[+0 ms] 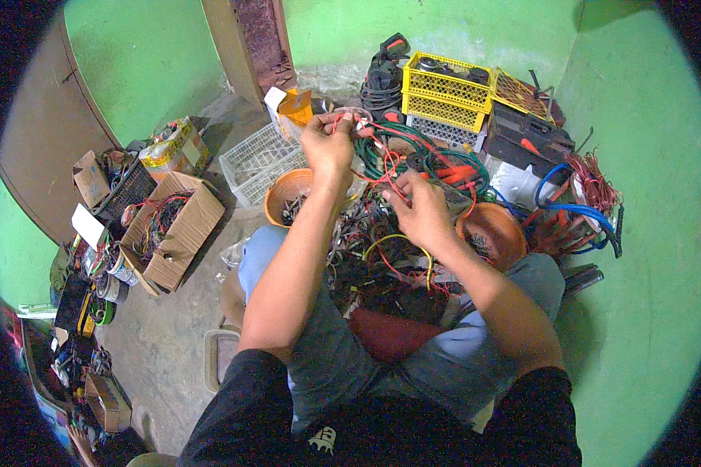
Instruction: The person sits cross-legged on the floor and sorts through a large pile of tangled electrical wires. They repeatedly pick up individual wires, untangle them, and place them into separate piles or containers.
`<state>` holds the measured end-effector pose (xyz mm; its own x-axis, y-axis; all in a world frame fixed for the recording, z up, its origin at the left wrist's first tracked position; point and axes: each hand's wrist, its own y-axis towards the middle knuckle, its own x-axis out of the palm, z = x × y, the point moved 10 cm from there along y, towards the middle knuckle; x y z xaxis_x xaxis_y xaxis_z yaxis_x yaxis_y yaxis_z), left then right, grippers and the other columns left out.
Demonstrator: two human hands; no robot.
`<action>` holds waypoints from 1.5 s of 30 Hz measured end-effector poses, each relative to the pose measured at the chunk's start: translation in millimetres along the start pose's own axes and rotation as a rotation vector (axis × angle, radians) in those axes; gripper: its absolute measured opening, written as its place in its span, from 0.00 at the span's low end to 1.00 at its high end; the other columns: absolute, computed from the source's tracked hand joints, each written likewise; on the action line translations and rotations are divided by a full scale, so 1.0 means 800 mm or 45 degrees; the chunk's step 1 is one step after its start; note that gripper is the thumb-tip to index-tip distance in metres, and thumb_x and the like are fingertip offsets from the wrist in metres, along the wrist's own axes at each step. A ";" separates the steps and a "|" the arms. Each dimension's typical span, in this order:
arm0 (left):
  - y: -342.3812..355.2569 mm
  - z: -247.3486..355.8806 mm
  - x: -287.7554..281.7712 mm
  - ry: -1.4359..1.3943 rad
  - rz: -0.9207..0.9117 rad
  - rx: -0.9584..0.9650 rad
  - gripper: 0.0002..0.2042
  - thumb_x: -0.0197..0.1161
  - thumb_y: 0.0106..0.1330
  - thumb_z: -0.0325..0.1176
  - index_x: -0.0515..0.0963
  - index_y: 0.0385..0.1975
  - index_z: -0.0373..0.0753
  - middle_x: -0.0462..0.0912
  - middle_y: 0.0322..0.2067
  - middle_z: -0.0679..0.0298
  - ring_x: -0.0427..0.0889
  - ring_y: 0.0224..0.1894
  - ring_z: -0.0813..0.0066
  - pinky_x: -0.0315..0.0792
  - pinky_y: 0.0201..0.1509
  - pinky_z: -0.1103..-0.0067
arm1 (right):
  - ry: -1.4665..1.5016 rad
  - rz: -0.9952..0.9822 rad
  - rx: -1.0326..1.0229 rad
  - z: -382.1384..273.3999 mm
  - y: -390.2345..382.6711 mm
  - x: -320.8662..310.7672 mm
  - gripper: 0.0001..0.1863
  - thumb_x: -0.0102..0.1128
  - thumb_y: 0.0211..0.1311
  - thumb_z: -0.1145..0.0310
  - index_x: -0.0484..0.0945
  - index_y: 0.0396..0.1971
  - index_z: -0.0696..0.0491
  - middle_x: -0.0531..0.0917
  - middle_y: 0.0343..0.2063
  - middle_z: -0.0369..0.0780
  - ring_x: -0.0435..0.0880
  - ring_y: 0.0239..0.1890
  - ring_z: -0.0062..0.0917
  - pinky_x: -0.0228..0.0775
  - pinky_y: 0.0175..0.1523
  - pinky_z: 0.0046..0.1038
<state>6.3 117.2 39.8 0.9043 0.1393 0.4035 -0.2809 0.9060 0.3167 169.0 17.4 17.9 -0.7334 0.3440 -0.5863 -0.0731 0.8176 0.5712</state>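
Pinched between the thumb and fingers of the left hand, a thin red wire hangs in loose loops and runs down toward the right hand, whose thumb and forefinger are near each other at its lower part; whether they are clamped on it I cannot tell. Both hands are raised in front of the seated person, above a tangled heap of wires lying between the legs, with a yellow wire arching over it. Just beyond the hands lies a coil of green cable. One orange tub stands left of the heap and another orange tub right of it, near the right knee. Behind them, a yellow plastic crate stands near the wall, while thick blue cable bends at the far right. Off to the left, an open cardboard box holds more wiring, and a translucent white crate stands near the left forearm.
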 end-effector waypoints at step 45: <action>-0.008 -0.011 -0.012 0.205 0.122 -0.084 0.08 0.66 0.60 0.30 0.77 0.35 0.34 0.81 0.28 0.62 0.79 0.26 0.74 0.73 0.27 0.78 | -0.028 -0.059 -0.283 -0.015 0.017 -0.038 0.16 0.61 0.57 0.70 0.75 0.45 0.56 0.79 0.44 0.47 0.78 0.48 0.41 0.70 0.54 0.38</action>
<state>1.9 113.1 26.4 0.9156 0.2835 0.2851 -0.3513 0.9091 0.2241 182.2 12.4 50.3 -0.7112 0.3200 -0.6259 -0.2557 0.7117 0.6543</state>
